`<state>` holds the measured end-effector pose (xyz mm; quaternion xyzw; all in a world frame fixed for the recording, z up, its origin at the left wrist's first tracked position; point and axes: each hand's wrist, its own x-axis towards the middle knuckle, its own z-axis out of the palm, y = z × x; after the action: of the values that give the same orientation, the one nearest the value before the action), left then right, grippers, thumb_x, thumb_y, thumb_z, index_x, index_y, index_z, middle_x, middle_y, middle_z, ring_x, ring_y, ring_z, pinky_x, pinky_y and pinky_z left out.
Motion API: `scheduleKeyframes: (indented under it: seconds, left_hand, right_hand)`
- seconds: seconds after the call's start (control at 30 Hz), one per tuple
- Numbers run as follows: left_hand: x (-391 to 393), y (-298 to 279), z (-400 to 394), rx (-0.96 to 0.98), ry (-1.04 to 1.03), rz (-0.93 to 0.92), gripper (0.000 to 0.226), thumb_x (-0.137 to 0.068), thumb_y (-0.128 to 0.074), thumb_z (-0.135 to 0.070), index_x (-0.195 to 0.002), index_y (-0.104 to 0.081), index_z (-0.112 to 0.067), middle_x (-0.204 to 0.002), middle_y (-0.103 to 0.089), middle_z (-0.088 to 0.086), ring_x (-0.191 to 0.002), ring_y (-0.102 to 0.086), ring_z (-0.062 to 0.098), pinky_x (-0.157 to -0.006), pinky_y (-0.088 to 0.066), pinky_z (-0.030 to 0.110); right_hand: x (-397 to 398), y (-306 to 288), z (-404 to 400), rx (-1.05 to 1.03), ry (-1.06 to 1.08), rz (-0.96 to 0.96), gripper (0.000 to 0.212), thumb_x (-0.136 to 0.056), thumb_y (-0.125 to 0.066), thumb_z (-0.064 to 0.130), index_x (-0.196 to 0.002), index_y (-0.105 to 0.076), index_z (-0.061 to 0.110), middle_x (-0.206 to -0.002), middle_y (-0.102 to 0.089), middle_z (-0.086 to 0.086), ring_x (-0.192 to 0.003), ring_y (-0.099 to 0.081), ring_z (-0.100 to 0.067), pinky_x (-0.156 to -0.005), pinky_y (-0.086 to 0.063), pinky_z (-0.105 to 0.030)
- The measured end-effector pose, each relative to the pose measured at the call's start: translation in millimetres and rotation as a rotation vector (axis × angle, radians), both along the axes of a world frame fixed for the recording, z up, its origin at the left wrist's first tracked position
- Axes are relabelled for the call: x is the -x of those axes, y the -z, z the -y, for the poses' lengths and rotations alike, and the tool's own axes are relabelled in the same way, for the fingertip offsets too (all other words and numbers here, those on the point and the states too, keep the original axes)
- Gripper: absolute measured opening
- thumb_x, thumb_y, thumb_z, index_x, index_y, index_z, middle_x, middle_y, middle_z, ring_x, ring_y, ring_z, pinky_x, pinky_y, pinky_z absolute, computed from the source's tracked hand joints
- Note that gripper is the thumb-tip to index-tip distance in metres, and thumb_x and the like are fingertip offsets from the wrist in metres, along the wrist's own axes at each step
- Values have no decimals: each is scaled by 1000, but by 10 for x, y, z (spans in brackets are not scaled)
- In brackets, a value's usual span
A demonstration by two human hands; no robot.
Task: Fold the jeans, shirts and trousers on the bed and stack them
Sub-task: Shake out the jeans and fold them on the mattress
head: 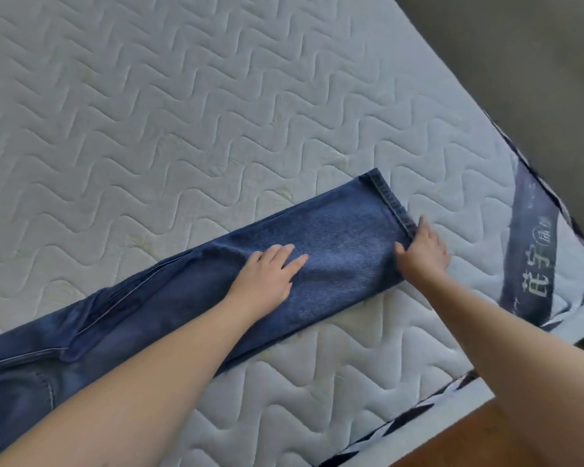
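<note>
Blue jeans (338, 227) lie stretched across the white quilted mattress (182, 112), folded lengthwise with one leg over the other. The waist runs off the left edge of the view; the hem ends point to the upper right. My left hand (267, 274) rests flat on the leg with its fingers spread, pressing the denim down. My right hand (422, 251) is at the hem end, with thumb and fingers pinching the near corner of the cuff. No shirts or trousers are in view.
The mattress corner (553, 264) with a dark printed band of characters lies at the right. Beyond it is grey floor (520, 62), and brown wooden floor (486, 443) shows at the bottom right. Bare mattress spreads above and to the left of the jeans.
</note>
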<state>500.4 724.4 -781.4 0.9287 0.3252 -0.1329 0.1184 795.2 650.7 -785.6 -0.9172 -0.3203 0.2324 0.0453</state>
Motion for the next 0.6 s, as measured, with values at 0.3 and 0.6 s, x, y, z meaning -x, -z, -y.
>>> scheduleKeyframes:
  seconds: [0.3, 0.6]
  left_hand:
    - [-330, 350, 191, 103, -39, -236, 64, -100, -9, -59, -137, 38, -38, -148, 43, -6, -145, 29, 20, -115, 11, 59]
    - [-369, 75, -55, 478, -210, -35, 53, -104, -28, -36, -155, -13, -35, -164, 2, -7, -151, 3, 16, -120, 1, 50]
  right_hand:
    - [-438, -34, -16, -48, 113, -297, 29, -85, -72, 35, -101, -60, 13, -91, -66, -8, -91, -64, -32, -78, -52, -39]
    - [432, -848, -64, -346, -69, -295, 8, -87, -57, 21, -81, -58, 15, -64, -57, 1, -57, -50, -7, -47, -34, -24]
